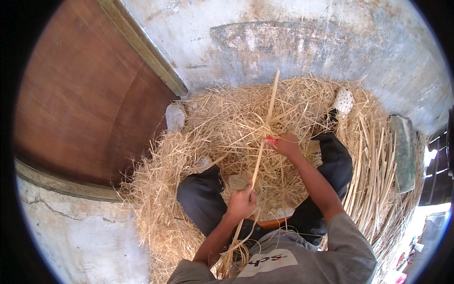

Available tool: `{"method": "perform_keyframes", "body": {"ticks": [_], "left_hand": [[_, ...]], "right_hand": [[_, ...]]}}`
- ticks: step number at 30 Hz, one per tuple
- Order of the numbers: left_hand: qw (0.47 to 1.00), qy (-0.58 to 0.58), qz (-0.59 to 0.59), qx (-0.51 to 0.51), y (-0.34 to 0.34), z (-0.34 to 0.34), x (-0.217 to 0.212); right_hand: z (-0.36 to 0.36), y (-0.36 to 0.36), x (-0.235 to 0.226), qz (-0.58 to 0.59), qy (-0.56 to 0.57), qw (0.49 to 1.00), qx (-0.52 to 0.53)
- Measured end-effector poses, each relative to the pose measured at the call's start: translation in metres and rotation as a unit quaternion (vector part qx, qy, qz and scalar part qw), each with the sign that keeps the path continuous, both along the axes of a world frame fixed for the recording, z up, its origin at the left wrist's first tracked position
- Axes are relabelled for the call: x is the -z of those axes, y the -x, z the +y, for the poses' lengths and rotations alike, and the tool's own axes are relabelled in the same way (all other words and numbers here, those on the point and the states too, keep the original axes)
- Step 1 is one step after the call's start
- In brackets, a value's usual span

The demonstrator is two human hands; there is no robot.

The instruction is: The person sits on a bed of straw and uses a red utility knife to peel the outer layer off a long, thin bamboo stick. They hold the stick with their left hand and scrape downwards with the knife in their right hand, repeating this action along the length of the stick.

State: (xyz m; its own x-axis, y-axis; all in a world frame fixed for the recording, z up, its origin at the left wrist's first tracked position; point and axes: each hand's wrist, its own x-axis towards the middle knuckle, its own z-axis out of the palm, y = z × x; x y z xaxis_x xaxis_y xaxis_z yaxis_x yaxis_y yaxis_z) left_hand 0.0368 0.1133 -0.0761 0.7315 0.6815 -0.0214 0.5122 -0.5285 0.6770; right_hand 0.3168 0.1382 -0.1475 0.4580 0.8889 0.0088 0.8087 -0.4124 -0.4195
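A long pale stalk slants up and away from my lap, past both hands. My left hand is closed around its lower part, just above my lap. Farther along, my right hand grips a small red tool against the stalk; its working end is hidden among curled pale strips, so I cannot tell its kind. Beside my left hand is a flat greyish-tan piece. Loose thin strips hang by my left forearm and lap.
Straw-like shavings cover the ground around my legs. Long stalks lie in a bundle at right, beside a greenish slab. A brown wooden door, a stone and a stained wall border the pile.
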Motion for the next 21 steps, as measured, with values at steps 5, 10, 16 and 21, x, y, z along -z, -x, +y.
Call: {"method": "perform_keyframes", "body": {"ticks": [5,10,16,21], "left_hand": [[0.999,0.021,0.015,0.019,-0.005,-0.002,-0.001],[0.975,0.182,-0.111,-0.066,-0.006,-0.002,0.016],[0.915,0.288,-0.256,-0.121,-0.018,0.001,0.013],[0.872,0.389,-0.252,-0.155,-0.022,0.002,-0.014]], "right_hand": [[-0.002,-0.010,-0.008,0.021,-0.016,0.998,0.058],[0.003,0.001,-0.007,0.121,-0.005,0.990,0.073],[-0.021,0.041,-0.041,0.258,-0.039,0.963,-0.068],[-0.032,0.055,-0.050,0.061,-0.142,0.963,-0.223]]}}
